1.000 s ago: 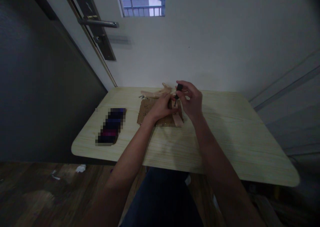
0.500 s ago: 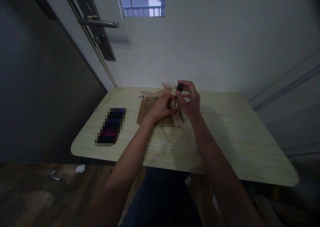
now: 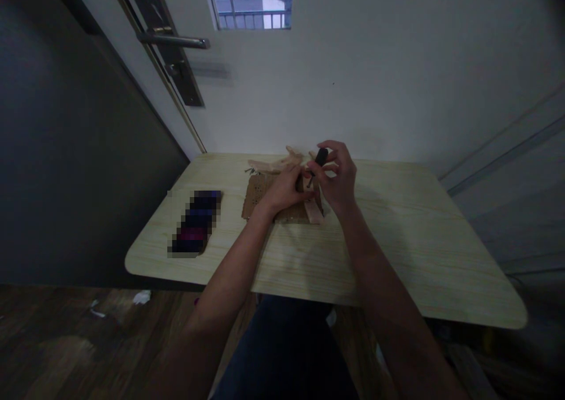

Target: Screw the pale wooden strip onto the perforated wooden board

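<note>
My right hand pinches the black handle of a small screwdriver, which leans with its shaft pointing down and left. The tip meets or nearly meets a pale wooden strip. My left hand is closed on this strip, thumb on the near side and fingers on the far side. Under the strip and my left hand lies a brown cardboard piece with small holes at its left. Whether a screw sits under the tip is too small to tell.
More pale wooden pieces lie behind the cardboard, with small dark screws or nails at their left end. A blurred-out phone-like object rests on the left of the table. A white door stands behind.
The screwdriver's handle has tipped to the right, from nearly upright to a clearer slant, and my right hand has shifted slightly right with it. My left hand stays in place.
</note>
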`<state>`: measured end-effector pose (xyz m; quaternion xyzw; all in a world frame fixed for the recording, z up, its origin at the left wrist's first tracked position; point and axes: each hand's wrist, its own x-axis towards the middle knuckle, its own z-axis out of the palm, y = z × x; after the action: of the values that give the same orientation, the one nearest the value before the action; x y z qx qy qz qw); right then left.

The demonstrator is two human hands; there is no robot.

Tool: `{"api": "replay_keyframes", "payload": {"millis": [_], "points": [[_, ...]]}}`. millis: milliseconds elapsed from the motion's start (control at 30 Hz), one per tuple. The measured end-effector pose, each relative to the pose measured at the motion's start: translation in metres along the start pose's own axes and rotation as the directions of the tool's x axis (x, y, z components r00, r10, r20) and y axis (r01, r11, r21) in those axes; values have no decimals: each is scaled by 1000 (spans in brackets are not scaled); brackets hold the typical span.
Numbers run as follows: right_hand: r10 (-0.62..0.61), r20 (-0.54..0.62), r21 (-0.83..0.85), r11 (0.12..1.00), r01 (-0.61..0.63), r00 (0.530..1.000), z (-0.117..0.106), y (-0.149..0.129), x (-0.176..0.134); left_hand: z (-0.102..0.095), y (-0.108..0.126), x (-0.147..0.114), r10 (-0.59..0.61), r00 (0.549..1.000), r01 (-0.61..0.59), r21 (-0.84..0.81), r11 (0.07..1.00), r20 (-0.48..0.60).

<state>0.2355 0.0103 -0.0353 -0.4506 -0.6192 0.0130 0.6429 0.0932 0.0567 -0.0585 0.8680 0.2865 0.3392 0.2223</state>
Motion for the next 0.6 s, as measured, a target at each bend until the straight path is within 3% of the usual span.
{"api": "replay_keyframes", "payload": {"millis": [167,400,600], "points": [[9,50,-4,1000,-9,999,-5,-7,1,-2,3,0,-10,1000,10,4,1000,9],[44,118,120,991,-58,992,-5,-7,1,-2,2,-1,-28,1000,28,-3,1000,12],[30,-5,56,998,-30,1000,0,-1,1,0,-1,0,-1,1000,1,-9,1000,-1]]}}
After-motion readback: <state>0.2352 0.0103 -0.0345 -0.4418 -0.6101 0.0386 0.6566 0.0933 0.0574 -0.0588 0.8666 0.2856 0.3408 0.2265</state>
